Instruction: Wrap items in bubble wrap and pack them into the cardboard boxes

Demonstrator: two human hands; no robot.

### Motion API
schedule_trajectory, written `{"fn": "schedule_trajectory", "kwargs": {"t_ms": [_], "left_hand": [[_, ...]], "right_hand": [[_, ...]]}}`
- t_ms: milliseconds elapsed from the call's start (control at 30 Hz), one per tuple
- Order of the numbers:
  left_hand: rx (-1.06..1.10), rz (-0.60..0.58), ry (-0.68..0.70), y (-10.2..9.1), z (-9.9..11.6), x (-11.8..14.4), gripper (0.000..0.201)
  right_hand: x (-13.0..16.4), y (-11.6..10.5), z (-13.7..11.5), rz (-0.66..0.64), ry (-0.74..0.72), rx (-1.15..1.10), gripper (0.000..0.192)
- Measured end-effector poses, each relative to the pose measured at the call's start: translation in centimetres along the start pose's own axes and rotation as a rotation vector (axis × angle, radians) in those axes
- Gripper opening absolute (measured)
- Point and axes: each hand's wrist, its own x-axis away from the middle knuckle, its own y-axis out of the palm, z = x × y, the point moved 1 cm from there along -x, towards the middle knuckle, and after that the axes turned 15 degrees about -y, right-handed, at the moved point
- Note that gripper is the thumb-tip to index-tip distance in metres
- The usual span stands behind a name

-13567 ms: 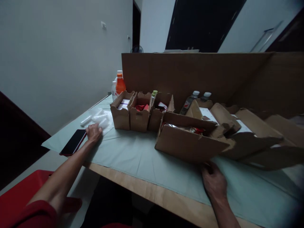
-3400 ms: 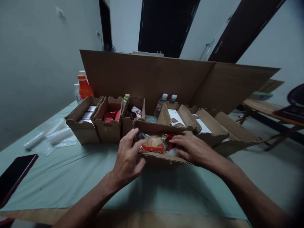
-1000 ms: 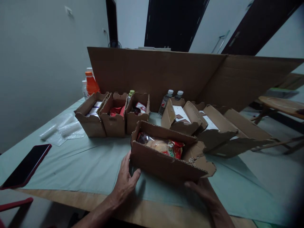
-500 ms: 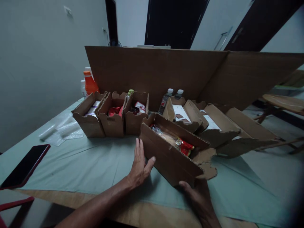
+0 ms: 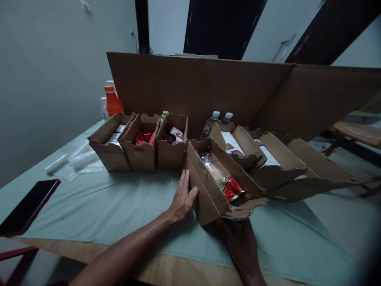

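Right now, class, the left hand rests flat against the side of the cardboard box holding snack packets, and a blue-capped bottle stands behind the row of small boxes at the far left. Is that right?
Not quite. In the head view the bottle has an orange cap, not blue. The left hand does rest against the cardboard box holding snack packets.

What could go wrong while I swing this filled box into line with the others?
The open brown cardboard box holds loose snack packets; tilting it might spill them. Its torn front flap could catch on the flattened cardboard beside it. The left hand pushing its side may knock the neighbouring small box.
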Motion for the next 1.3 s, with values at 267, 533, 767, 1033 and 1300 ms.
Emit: {"fn": "schedule_trajectory", "kwargs": {"t_ms": [267, 533, 767, 1033, 1300], "left_hand": [[0.010, -0.061, -0.002, -0.6, -0.1, -0.1, 0.074], [0.073, -0.060, -0.068, -1.7, 0.1, -1.0, 0.075], [0.122, -0.022, -0.140, -1.8, -0.4, -1.2, 0.076], [0.139, 0.089, -0.170, -1.8, -1.2, -1.6, 0.069], [0.187, 0.139, -0.190, -1.6, -1.9, -1.9, 0.062]], "right_hand": [[-0.2, 0.6, 0.6, -0.036, -0.069, 0.107, 0.050], [-1.8, 2.0, 0.0, -0.151, -0.101, 0.242, 0.055], [-8.3, 5.0, -1.0, -0.208, -0.029, 0.616, 0.040], [-9.0, 8.6, -0.6, -0.272, -0.210, 0.384, 0.037], [-9.6, 11.7, -0.7, -0.292, -0.325, 0.157, 0.053]]}}
